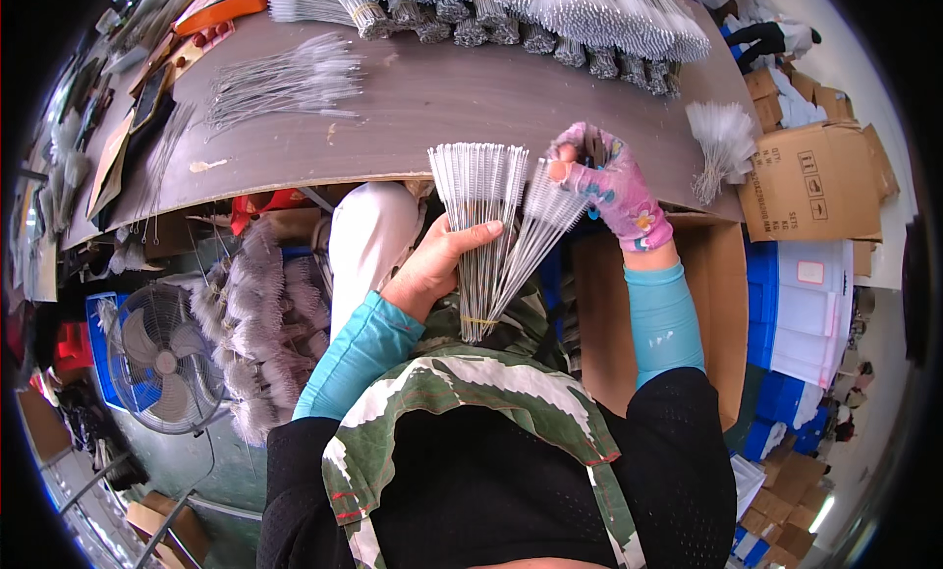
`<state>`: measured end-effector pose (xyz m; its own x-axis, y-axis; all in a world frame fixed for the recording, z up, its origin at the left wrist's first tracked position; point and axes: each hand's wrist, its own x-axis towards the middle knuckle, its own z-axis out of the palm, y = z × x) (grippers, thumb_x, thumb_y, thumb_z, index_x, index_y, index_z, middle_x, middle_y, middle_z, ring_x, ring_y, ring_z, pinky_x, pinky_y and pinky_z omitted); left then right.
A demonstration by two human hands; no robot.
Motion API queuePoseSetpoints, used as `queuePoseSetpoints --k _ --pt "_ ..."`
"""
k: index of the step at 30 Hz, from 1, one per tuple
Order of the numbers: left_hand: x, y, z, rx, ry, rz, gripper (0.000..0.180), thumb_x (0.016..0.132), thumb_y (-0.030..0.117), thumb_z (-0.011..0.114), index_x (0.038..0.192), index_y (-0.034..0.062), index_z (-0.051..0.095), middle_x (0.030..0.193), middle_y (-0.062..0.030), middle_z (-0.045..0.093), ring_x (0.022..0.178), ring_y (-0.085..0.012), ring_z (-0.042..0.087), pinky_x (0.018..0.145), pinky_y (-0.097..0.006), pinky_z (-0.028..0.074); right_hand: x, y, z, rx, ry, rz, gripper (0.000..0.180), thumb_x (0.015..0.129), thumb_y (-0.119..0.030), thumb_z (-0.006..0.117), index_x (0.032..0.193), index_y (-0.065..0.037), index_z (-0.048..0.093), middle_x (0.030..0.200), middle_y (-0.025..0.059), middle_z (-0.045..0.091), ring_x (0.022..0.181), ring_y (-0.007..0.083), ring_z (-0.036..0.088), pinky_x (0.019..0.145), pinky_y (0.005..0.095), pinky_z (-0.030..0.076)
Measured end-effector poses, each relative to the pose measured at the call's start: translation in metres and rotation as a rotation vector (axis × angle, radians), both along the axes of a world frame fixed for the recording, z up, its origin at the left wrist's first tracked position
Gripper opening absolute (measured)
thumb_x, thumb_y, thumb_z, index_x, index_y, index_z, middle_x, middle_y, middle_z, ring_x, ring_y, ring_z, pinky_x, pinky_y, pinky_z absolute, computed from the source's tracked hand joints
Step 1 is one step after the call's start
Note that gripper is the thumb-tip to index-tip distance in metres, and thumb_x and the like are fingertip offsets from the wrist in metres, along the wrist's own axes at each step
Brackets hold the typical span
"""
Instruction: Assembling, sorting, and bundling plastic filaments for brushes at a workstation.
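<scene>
A bundle of thin straw-cleaning brushes (476, 186) with white bristles and wire stems stands upright before me at the table's front edge. My bare left hand (437, 256) is closed round its stems, the thumb across the front. Low on the stems sits a yellow rubber band (478, 321). Part of the bundle, a group of brushes (552, 203), fans out to the right. My right hand (621, 186), in a pink flowered glove with bare fingertips showing, is curled at the bristle tips of that group, thumb and finger pinched there. Some of its fingers are hidden.
Many bundled brushes (589, 19) are stacked at the table's far side. Loose brushes (290, 83) lie at left and a small bunch (720, 142) at the right edge. A floor fan (167, 361), hanging brush bundles (260, 323) and cardboard boxes (815, 181) surround the brown table (432, 102).
</scene>
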<state>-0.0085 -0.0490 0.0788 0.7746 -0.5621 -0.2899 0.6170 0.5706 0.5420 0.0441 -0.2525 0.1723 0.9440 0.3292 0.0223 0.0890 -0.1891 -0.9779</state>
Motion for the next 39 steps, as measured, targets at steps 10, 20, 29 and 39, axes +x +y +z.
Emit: queuePoseSetpoints --k 10,20,29,39 --pt "-0.002 -0.001 -0.008 -0.089 -0.039 -0.066 0.031 0.083 0.011 0.064 0.110 -0.0009 0.056 0.098 -0.0088 0.063 0.090 -0.0175 0.060 0.082 -0.032 0.049 -0.015 0.005 0.026 0.021 0.193 0.050 0.020 0.078 -0.001 0.060 0.098 -0.001 0.058 0.084 0.0001 0.056 0.083 0.0082 0.054 0.074 0.0228 0.045" --pt "-0.001 0.007 0.005 -0.040 -0.027 -0.056 0.031 0.083 0.006 0.062 0.112 -0.0010 0.055 0.099 -0.0081 0.063 0.087 -0.0164 0.062 0.079 -0.031 0.051 -0.014 0.035 0.030 -0.321 0.115 -0.104 0.019 0.078 -0.009 0.068 0.093 -0.003 0.058 0.081 -0.0017 0.055 0.072 0.0053 0.051 0.066 0.0221 0.045" --pt "-0.009 0.000 -0.002 -0.107 -0.079 -0.074 0.034 0.081 0.008 0.066 0.111 -0.0010 0.055 0.098 -0.0071 0.063 0.087 -0.0162 0.062 0.079 -0.031 0.052 0.005 0.041 0.047 -0.613 0.128 0.057 0.020 0.076 -0.014 0.073 0.081 -0.003 0.058 0.075 -0.0030 0.057 0.071 0.0056 0.052 0.066 0.0221 0.044" --pt "-0.008 0.009 -0.013 -0.149 0.018 -0.088 0.038 0.080 0.016 0.069 0.111 0.0007 0.055 0.096 -0.0054 0.062 0.089 -0.0158 0.059 0.082 -0.031 0.049 0.003 0.008 0.025 -0.258 0.246 0.198 0.014 0.074 -0.007 0.067 0.083 -0.003 0.057 0.074 -0.0014 0.054 0.072 0.0086 0.053 0.067 0.0240 0.045"
